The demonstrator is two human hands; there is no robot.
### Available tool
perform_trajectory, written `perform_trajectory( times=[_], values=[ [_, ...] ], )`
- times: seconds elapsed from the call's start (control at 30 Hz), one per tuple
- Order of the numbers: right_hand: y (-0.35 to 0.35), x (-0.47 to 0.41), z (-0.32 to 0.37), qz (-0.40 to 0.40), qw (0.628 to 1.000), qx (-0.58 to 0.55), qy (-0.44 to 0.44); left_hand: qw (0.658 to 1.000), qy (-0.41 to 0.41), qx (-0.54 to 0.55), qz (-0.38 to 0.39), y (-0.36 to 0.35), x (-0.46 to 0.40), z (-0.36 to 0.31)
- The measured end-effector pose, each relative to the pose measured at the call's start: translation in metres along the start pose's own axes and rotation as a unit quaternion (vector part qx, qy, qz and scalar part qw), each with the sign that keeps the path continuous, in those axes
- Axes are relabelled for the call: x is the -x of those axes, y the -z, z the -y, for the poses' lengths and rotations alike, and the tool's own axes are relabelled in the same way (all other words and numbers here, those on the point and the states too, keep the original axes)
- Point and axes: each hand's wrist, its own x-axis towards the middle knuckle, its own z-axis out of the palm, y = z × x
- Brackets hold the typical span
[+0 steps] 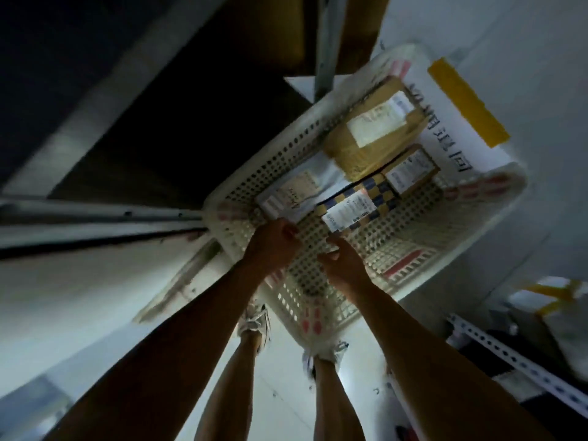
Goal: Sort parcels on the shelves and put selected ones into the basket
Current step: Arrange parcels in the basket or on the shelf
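I am looking down at a pale floor [95,281] beside dim shelving. My left hand [273,246] is curling, seemingly empty (blurred); my right hand [345,265] is hanging loosely open over the white perforated plastic basket [413,262], where brown cardboard parcels [375,138] are lying.

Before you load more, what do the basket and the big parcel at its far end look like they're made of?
The basket looks like white moulded plastic: its walls and floor are perforated with regular holes, and the rim is scuffed. The big parcel looks like brown corrugated cardboard with a matte face, a white paper label stuck on top; glossy tape seems to wrap it, though the blur leaves that open.
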Motion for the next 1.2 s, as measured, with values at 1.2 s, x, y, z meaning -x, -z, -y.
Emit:
perform_trajectory(
  times=[1.2],
  values=[
    [-0.500,0.319,0.008,0.429,0.734,0.466,0.245,0.597,0.307,0.582,-0.458,-0.001,0.447,0.482]
  ],
)
